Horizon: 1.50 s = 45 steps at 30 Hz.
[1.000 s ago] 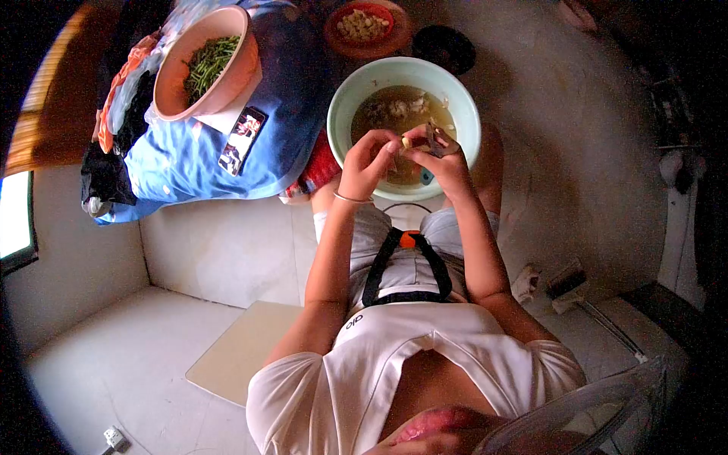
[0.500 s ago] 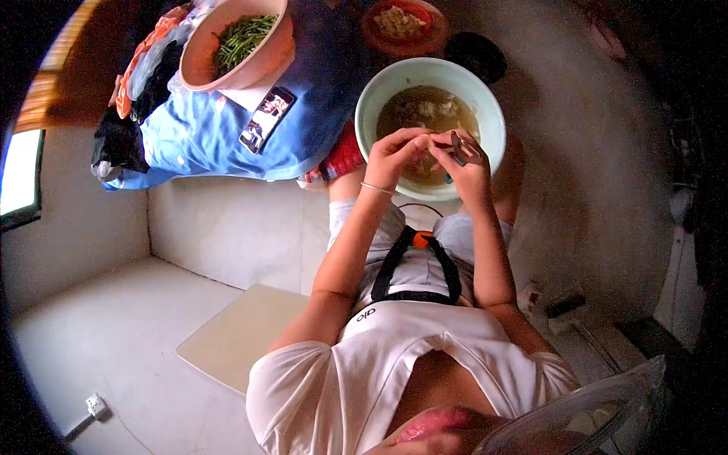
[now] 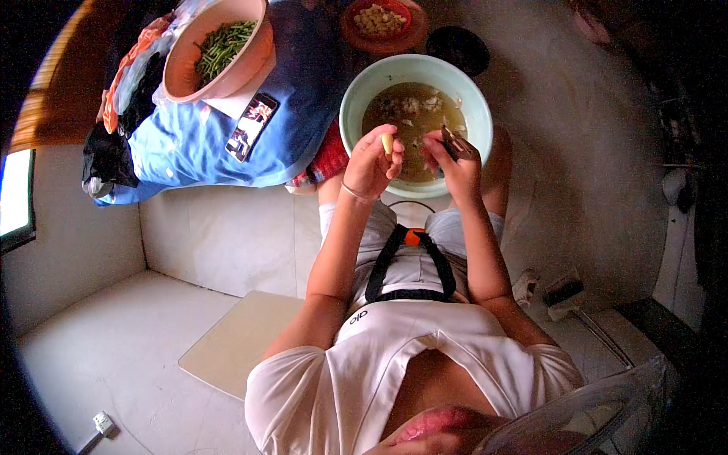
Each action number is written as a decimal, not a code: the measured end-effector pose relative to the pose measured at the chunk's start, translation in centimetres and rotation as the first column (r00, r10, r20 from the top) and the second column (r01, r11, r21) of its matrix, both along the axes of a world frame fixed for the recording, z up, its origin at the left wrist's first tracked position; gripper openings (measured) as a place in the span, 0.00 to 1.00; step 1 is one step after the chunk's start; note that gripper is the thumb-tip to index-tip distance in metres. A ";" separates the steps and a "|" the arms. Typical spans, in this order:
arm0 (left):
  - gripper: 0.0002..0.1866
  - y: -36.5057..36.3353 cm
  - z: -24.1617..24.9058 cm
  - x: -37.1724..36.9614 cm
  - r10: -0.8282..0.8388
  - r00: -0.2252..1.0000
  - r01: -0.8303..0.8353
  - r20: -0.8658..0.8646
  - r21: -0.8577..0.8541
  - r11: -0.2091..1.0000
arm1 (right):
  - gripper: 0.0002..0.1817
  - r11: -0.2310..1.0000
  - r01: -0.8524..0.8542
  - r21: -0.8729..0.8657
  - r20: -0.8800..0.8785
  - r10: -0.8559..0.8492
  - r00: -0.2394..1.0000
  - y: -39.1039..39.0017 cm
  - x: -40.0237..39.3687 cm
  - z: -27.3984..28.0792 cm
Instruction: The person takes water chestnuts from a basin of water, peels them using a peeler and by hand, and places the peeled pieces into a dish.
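Note:
My left hand (image 3: 371, 161) pinches a pale yellow peeled garlic clove (image 3: 387, 143) between thumb and fingers, above the near left part of a pale green basin (image 3: 482, 114). To its right, my right hand (image 3: 461, 168) is closed around what looks like a small knife (image 3: 450, 141), its dark blade pointing up and away. The two hands are apart. Below them the basin holds cloudy brownish water (image 3: 379, 121) with whitish scraps floating in it. My right fingers partly hide the knife's handle.
Beyond the basin, a red bowl (image 3: 407, 10) holds several pale cloves, beside a dark round object (image 3: 457, 51). At left, a pink bowl (image 3: 178, 76) of green beans (image 3: 224, 51) and a phone (image 3: 252, 127) lie on blue cloth (image 3: 174, 155). Plastic bags (image 3: 114, 159) hang at its edge.
My hands have drawn apart from being together over the basin. The left has moved left and turned, showing the clove; the right still holds the knife. The whole view has shifted slightly.

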<state>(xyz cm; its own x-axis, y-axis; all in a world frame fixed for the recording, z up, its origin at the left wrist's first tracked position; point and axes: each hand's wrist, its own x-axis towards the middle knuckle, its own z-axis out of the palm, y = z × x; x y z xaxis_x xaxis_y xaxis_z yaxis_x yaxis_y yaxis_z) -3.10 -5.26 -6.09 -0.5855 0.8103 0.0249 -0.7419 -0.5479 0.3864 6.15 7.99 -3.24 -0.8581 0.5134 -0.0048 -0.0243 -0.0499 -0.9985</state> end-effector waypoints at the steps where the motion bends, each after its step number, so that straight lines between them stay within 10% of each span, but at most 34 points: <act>1: 0.13 0.0 0.3 0.1 0.000 1.000 0.000 0.000 -0.001 1.000 | 0.09 0.999 0.024 0.036 0.004 -0.024 1.000 -0.1 0.0 -0.1; 13: 0.19 -0.6 0.9 0.3 -0.171 0.976 0.115 0.137 0.343 0.932 | 0.09 0.989 0.052 0.136 0.019 -0.055 0.998 -0.3 0.1 0.3; 17: 0.20 -0.9 1.6 -0.3 -0.170 0.970 0.141 -0.176 -0.164 0.976 | 0.10 0.998 0.025 0.050 0.096 -0.029 0.995 0.1 -0.3 -1.7; 19: 0.15 1.5 -1.6 -0.3 -0.181 0.877 -0.051 -0.445 -0.461 0.886 | 0.12 0.968 -0.073 0.240 0.312 -0.006 0.950 1.2 -1.0 -4.9; 21: 0.13 2.5 -4.1 -0.5 -0.309 0.516 -0.548 -0.799 -0.585 0.598 | 0.13 0.907 -0.103 0.409 0.349 -0.051 0.936 2.5 -1.2 -9.5; 23: 0.12 3.0 -5.4 -1.1 0.057 0.782 -0.443 -0.621 -0.488 0.752 | 0.13 0.999 0.047 -0.022 0.418 -0.034 0.908 1.9 -1.4 -6.0; 26: 0.13 1.9 -1.9 -1.0 -0.273 0.829 -0.115 -0.487 -0.627 0.770 | 0.13 0.989 0.135 -0.061 0.229 -0.118 0.966 2.3 -1.5 -6.8; 38: 0.16 2.9 -7.3 -1.8 -0.272 0.668 -0.429 -0.693 -0.657 0.620 | 0.12 0.916 0.078 -0.392 0.312 0.053 0.948 2.5 -1.3 -5.4; 42: 0.17 2.6 -5.4 -3.3 -0.347 0.792 -0.163 -0.502 -0.722 0.673 | 0.13 0.914 0.085 -0.396 0.284 0.034 0.958 3.5 -1.2 -6.4; 45: 0.11 3.8 -2.8 -5.4 -0.207 0.800 -0.283 -0.563 -0.659 0.697 | 0.13 0.890 0.105 -0.444 0.313 0.044 0.949 4.0 -1.6 -6.3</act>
